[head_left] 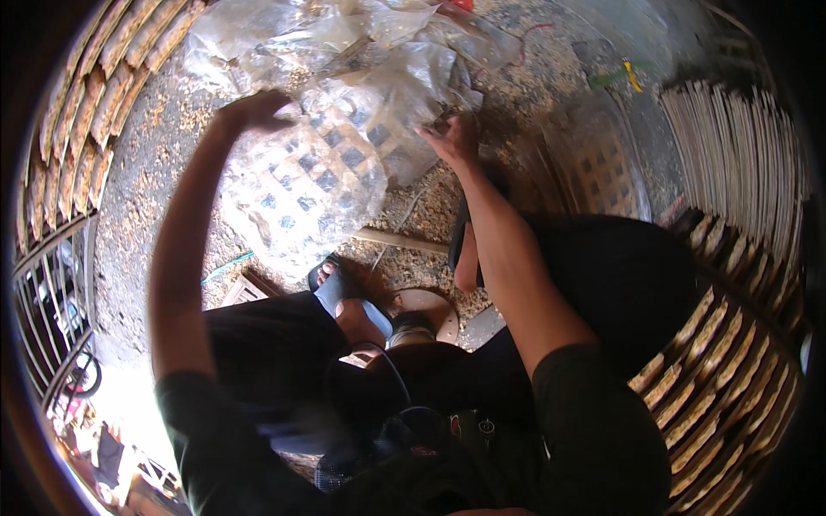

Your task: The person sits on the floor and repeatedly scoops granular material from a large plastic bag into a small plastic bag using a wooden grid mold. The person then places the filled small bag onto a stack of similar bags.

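Observation:
Crumpled clear plastic sheet (pixel 301 185) lies in front of me, over a pale lattice with square openings (pixel 351 156). My left hand (pixel 262 112) hovers at the sheet's left edge, slightly blurred, with fingers and thumb apart and nothing visible between them. At its right edge, my right hand (pixel 453 142) is closed, thumb and forefinger pinching the plastic. Further plastic (pixel 275 34) is heaped beyond both hands.
Slatted racks with rows of brownish pieces stand left (pixel 103 95) and right (pixel 731 378). Thin grey sheets (pixel 731 155) are stacked at the right, near another lattice panel (pixel 594 159). Crumbs litter the floor (pixel 142 215). A wooden stick (pixel 400 241) lies by my sandalled foot (pixel 344 301).

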`<action>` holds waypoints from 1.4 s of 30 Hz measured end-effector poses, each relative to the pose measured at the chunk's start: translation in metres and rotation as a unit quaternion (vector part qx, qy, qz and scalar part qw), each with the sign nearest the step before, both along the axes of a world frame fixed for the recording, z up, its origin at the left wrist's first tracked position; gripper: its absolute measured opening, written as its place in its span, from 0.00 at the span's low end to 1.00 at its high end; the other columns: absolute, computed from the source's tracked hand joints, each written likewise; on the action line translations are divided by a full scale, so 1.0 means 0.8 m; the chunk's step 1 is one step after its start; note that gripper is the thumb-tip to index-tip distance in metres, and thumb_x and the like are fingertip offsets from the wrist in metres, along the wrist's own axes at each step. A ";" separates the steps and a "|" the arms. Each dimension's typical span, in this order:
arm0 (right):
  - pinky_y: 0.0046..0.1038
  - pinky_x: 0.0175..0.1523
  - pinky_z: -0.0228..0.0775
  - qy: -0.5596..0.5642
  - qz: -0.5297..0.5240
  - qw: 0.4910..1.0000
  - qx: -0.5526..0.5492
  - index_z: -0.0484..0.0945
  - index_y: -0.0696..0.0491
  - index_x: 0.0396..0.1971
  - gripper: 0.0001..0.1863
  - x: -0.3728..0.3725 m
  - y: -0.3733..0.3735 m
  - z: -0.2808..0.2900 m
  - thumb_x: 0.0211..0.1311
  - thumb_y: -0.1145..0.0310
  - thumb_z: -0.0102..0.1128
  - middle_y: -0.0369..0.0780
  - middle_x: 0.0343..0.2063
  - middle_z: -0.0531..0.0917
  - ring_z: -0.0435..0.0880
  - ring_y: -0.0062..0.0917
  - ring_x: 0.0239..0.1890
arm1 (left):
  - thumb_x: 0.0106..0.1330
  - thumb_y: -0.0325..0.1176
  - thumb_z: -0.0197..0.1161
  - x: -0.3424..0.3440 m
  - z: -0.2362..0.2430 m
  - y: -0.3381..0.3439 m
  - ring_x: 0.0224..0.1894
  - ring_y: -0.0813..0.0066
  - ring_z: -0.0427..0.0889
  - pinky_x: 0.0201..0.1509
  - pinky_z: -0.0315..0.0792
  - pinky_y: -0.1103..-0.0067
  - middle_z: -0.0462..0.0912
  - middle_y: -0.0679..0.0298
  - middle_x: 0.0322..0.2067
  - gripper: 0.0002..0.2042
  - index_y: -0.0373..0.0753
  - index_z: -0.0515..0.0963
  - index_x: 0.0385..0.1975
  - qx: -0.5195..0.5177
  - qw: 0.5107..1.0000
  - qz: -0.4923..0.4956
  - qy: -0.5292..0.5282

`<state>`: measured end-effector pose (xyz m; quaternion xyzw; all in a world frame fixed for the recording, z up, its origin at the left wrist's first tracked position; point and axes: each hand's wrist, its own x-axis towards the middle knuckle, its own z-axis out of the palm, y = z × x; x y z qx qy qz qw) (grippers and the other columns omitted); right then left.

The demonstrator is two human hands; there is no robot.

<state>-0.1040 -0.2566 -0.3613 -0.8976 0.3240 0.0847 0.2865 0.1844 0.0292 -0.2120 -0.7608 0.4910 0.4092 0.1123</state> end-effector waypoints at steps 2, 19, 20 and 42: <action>0.40 0.59 0.70 0.049 0.026 0.996 0.076 0.83 0.59 0.44 0.39 0.008 -0.029 0.005 0.44 0.38 0.75 0.50 0.47 0.82 0.80 0.41 0.52 | 0.74 0.54 0.54 -0.007 0.096 0.014 0.64 0.58 0.75 0.71 0.66 0.65 0.74 0.53 0.64 0.28 0.40 0.70 0.65 0.149 0.986 0.043 0.054; 0.37 0.52 0.79 0.015 -0.021 0.792 0.610 0.76 0.56 0.51 0.23 0.007 -0.035 0.251 0.55 0.72 0.73 0.41 0.46 0.83 0.84 0.30 0.48 | 0.73 0.63 0.49 -0.187 0.336 0.149 0.57 0.58 0.81 0.61 0.74 0.67 0.82 0.51 0.54 0.34 0.43 0.66 0.69 -0.003 0.971 0.235 0.046; 0.38 0.52 0.80 -0.006 -0.025 0.793 0.608 0.76 0.56 0.52 0.24 0.000 -0.049 0.261 0.55 0.72 0.72 0.41 0.46 0.83 0.84 0.30 0.48 | 0.73 0.64 0.48 -0.186 0.343 0.150 0.55 0.58 0.82 0.61 0.74 0.68 0.84 0.52 0.50 0.35 0.41 0.68 0.68 -0.037 0.966 0.248 0.067; 0.35 0.52 0.79 -0.383 -0.144 0.798 0.442 0.82 0.56 0.42 0.11 -0.242 -0.282 0.549 0.63 0.69 0.67 0.40 0.42 0.86 0.84 0.29 0.45 | 0.78 0.52 0.51 -0.149 0.313 0.184 0.45 0.72 0.83 0.49 0.76 0.74 0.85 0.61 0.50 0.28 0.46 0.61 0.72 -0.047 0.920 0.330 0.206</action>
